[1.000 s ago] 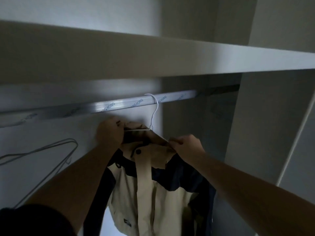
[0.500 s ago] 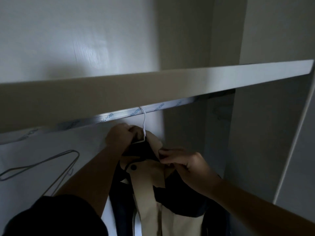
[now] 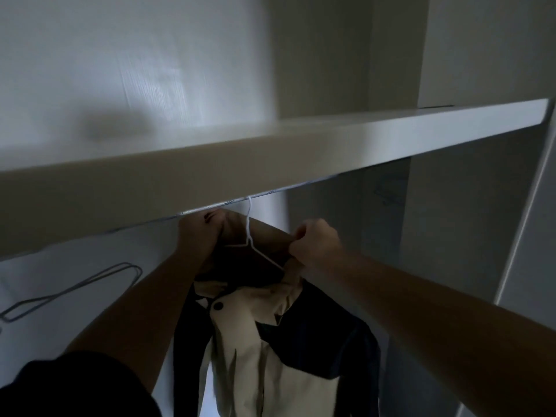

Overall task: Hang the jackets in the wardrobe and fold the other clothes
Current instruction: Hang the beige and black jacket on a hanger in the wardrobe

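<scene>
A beige and navy jacket (image 3: pixel 264 341) hangs on a white wire hanger (image 3: pixel 251 236), whose hook is over the wardrobe rail (image 3: pixel 270 192) just under the shelf. My left hand (image 3: pixel 198 233) grips the jacket's collar on the left side, close to the rail. My right hand (image 3: pixel 316 242) pinches the collar fabric on the right side, beside the hanger's sloping arm. The lower part of the jacket runs out of the frame.
A thick white shelf (image 3: pixel 270 145) crosses the view above the rail and hides most of it. Empty wire hangers (image 3: pixel 72 291) hang at the left. The wardrobe's side panel (image 3: pixel 451 236) stands to the right of the jacket.
The view has tilted upward, so the shelf now hides more of the rail. My right hand has risen from the front of the collar to its right edge. The left hand stays on the collar.
</scene>
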`<state>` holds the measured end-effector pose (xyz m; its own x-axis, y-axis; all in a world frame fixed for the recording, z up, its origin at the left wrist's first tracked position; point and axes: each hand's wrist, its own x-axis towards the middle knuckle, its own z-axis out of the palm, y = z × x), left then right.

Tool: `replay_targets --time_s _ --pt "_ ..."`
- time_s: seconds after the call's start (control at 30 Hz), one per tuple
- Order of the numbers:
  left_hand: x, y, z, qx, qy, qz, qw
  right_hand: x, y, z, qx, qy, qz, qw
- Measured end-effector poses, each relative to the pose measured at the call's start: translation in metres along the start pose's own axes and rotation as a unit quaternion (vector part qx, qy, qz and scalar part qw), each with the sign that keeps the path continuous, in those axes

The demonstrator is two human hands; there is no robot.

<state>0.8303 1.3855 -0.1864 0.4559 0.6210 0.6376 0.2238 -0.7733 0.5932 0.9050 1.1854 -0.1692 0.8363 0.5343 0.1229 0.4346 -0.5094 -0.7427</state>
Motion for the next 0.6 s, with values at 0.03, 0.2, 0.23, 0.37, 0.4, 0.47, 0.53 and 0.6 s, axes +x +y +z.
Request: replay_targets --time_s 0.03,0.2,0.23,0.37,0.4,0.47,0.53,0.6 --pt "0.001 0.0 0.001 0.004 0.012 0.0 1.0 -0.001 0.0 -0.001 -0.028 0.026 -0.007 0.999" --pt "-0.013 -0.02 -0.004 0.084 -0.012 0.037 0.996 -0.008 0.01 0.0 -0.142 -0.014 0.03 0.989" --pt "-0.016 -0.025 -0.008 0.101 -0.041 -0.02 0.994 -0.008 0.014 -0.001 -0.089 -0.057 0.089 0.99" --pt "-0.022 -0.036 -0.023 0.243 -0.208 -0.19 0.928 -0.009 0.019 -0.014 -0.038 -0.086 0.132 0.987" --pt "-0.021 -0.034 -0.027 0.237 -0.198 -0.2 0.93 -0.008 0.016 -0.019 -0.056 -0.045 0.102 0.992" --pt "-0.017 -0.034 -0.034 0.19 -0.159 -0.233 0.941 -0.009 0.006 -0.028 -0.022 0.007 0.073 0.997" --pt "-0.019 -0.03 -0.038 0.133 -0.138 -0.267 0.944 -0.011 -0.004 -0.029 0.098 -0.031 0.117 0.988" --pt "-0.029 -0.019 -0.037 0.093 -0.134 -0.277 0.947 -0.02 -0.013 -0.028 0.191 -0.111 0.17 0.96"
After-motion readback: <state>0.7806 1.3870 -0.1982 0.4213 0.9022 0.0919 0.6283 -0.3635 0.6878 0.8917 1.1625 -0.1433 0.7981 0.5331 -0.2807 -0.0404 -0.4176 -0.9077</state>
